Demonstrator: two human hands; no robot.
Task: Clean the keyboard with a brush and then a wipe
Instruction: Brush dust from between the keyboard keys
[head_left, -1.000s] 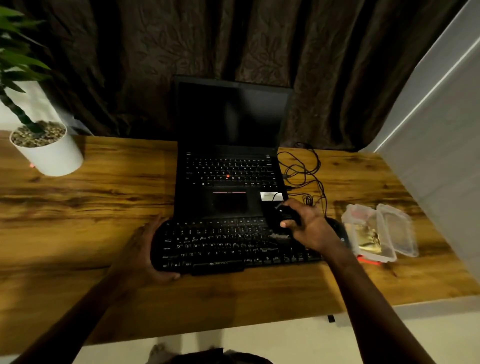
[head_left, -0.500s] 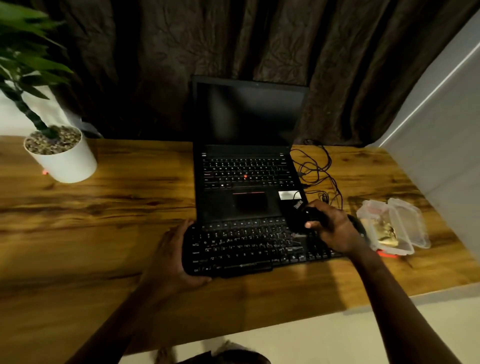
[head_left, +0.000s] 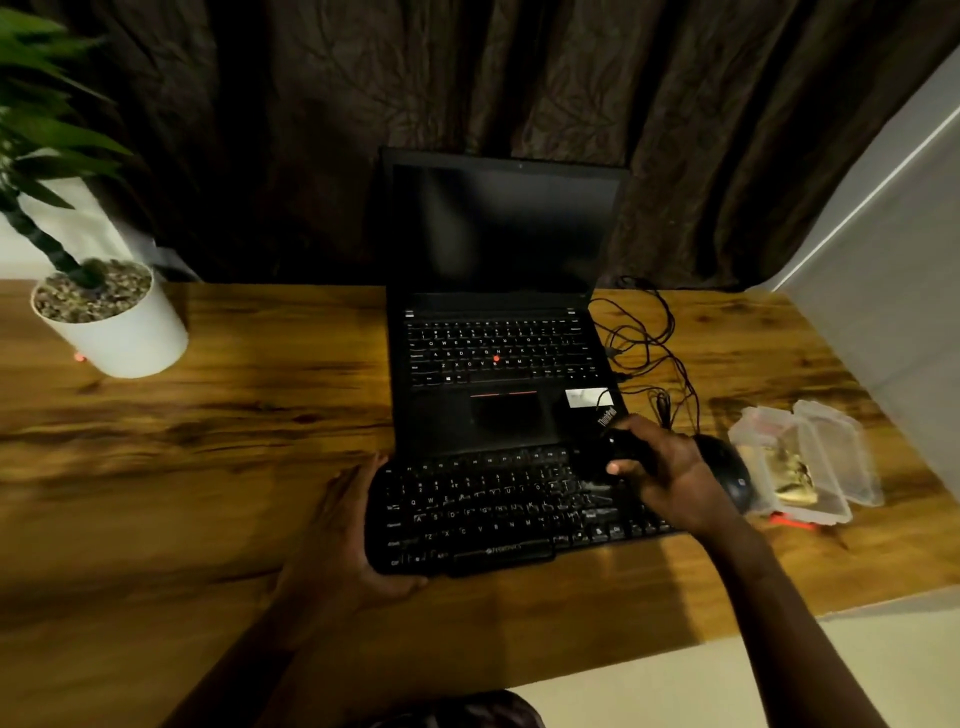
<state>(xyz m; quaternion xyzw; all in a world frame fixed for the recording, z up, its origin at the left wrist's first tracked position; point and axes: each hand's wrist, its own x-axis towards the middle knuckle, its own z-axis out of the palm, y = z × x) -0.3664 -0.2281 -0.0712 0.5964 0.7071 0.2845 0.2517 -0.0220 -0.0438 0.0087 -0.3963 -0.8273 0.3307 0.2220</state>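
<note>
Nearest, left hand (head_left: 343, 525): curled round the left end of the keyboard (head_left: 493, 514), thumb at its front edge.
Right hand (head_left: 670, 473): fingers wrapped round a dark brush (head_left: 626, 447) over the keyboard's right-hand keys.
Keyboard: on the wooden table (head_left: 234, 415), just in front of the open laptop (head_left: 498, 364).
Mouse (head_left: 727, 467): just right of the right hand.
Container (head_left: 810, 462): clear, lid open, beside the mouse.

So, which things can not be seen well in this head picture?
Head view only:
Brush: bristles lost, dark on dark, right hand wraps it.
Keyboard: right end hidden under the right hand; left edge under the left hand.
Clear box: contents blurred, yellowish.
Plant: cut off by the left edge.
</note>
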